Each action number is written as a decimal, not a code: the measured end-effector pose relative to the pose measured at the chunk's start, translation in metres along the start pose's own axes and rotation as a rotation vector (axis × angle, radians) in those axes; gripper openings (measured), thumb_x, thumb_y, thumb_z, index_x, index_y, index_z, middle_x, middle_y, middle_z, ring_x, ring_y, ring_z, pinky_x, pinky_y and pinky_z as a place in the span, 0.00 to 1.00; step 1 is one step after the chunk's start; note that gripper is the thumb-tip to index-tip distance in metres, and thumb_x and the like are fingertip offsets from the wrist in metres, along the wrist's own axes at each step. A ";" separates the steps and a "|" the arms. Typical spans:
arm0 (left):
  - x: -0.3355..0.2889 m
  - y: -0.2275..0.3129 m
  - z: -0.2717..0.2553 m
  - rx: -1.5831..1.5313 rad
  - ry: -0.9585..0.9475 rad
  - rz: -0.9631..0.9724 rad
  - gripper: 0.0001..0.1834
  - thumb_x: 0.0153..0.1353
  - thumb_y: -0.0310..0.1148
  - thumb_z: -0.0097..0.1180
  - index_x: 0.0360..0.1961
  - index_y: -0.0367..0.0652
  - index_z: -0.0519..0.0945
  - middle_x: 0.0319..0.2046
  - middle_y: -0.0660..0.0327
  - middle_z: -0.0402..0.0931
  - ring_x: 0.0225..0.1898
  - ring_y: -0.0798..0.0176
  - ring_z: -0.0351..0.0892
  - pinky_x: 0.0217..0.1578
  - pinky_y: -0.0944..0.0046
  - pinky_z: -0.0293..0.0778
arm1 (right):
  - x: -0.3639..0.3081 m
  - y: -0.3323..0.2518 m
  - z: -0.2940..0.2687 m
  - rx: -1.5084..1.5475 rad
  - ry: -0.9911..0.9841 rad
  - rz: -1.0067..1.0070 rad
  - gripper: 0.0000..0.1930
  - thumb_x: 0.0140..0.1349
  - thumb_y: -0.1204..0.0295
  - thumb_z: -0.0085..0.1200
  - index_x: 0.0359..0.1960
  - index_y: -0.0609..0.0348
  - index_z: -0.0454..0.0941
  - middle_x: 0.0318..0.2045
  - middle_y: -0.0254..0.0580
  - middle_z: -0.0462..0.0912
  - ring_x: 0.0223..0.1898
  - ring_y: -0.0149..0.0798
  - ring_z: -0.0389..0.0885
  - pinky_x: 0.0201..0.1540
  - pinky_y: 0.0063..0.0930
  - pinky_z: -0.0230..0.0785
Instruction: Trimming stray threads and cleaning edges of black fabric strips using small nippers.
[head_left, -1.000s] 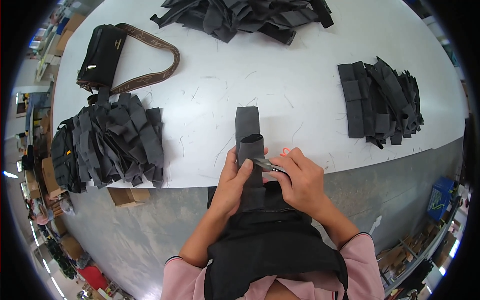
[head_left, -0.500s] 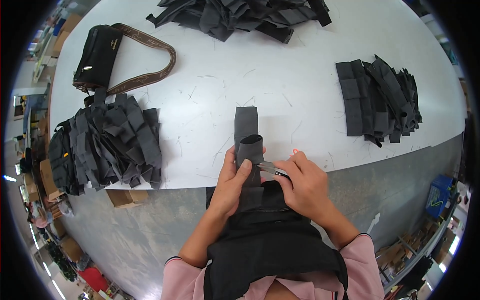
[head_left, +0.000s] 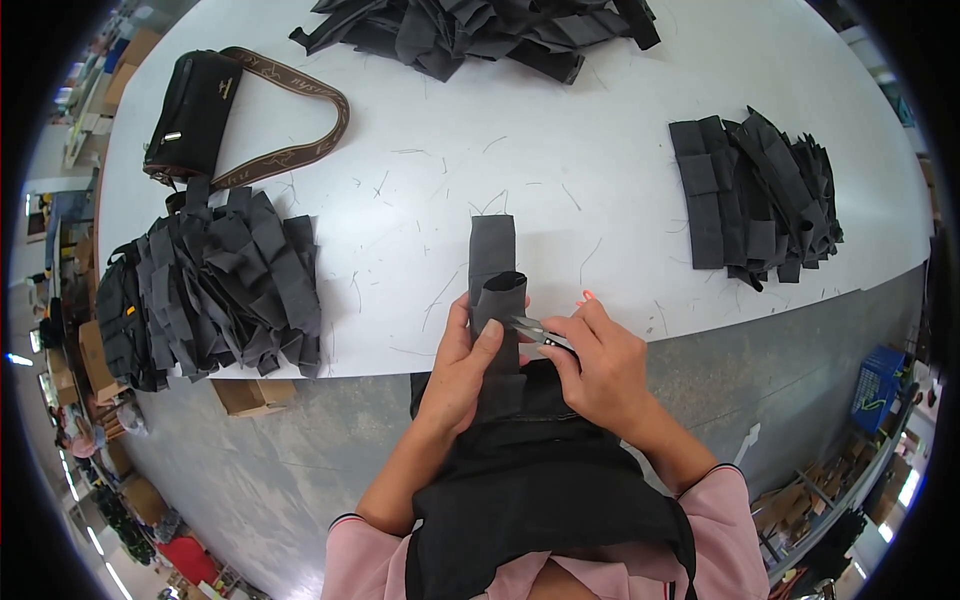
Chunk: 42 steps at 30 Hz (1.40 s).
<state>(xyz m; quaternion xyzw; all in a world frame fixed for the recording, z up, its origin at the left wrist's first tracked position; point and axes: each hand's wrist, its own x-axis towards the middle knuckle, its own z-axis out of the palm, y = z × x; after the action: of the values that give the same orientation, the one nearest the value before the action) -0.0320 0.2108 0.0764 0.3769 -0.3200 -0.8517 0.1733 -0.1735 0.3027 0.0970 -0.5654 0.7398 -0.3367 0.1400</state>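
A dark grey fabric strip (head_left: 492, 245), folded over into a loop near its middle, is held upright at the table's near edge. My left hand (head_left: 462, 372) is closed on it, thumb pressed on the front and fingers behind. In my right hand (head_left: 605, 365) is a pair of thread snips (head_left: 545, 337), gripped between thumb and fingers. The snips' blades lie at the right edge of the folded strip, just beside my left thumb. Whether they touch a thread there is too small to tell.
Piles of similar strips lie at the left (head_left: 235, 285), the right (head_left: 755, 200) and the far side (head_left: 480, 35) of the white table (head_left: 400, 250). A black shoulder bag (head_left: 195, 115) and a black backpack (head_left: 130, 320) are at the left. Loose threads are scattered about.
The snips have moved slightly up and left, so their blades overlap the strip's edge a little more. My left hand and the strip stay nearly where they were.
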 end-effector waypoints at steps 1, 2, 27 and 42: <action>0.000 0.000 0.000 0.000 -0.001 -0.001 0.24 0.67 0.36 0.46 0.60 0.42 0.56 0.54 0.55 0.69 0.47 0.63 0.74 0.42 0.64 0.74 | 0.000 -0.001 -0.002 -0.005 -0.012 -0.004 0.12 0.46 0.75 0.62 0.34 0.57 0.76 0.27 0.38 0.70 0.21 0.41 0.73 0.22 0.31 0.63; 0.000 0.000 0.000 0.006 -0.001 -0.001 0.24 0.67 0.36 0.46 0.60 0.41 0.56 0.54 0.55 0.69 0.47 0.63 0.74 0.41 0.64 0.74 | 0.000 -0.001 -0.002 -0.010 -0.023 -0.007 0.13 0.46 0.77 0.62 0.35 0.58 0.77 0.27 0.40 0.71 0.22 0.42 0.73 0.23 0.31 0.64; -0.013 0.015 -0.015 0.360 -0.297 -0.191 0.31 0.67 0.33 0.46 0.66 0.38 0.49 0.35 0.55 0.75 0.27 0.66 0.80 0.27 0.69 0.78 | 0.016 0.012 -0.018 0.326 -0.311 -0.028 0.11 0.47 0.76 0.61 0.34 0.56 0.75 0.28 0.37 0.69 0.25 0.41 0.73 0.25 0.31 0.64; -0.015 0.014 -0.017 0.376 -0.291 -0.116 0.28 0.66 0.28 0.46 0.64 0.35 0.53 0.36 0.54 0.77 0.28 0.68 0.79 0.32 0.68 0.75 | -0.001 -0.002 -0.008 0.539 -0.143 0.165 0.10 0.49 0.81 0.59 0.35 0.59 0.79 0.26 0.37 0.70 0.25 0.33 0.71 0.27 0.24 0.63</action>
<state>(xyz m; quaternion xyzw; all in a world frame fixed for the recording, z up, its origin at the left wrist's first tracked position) -0.0087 0.2017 0.0847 0.2936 -0.4723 -0.8311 0.0031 -0.1763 0.3065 0.1036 -0.4681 0.6554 -0.4678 0.3639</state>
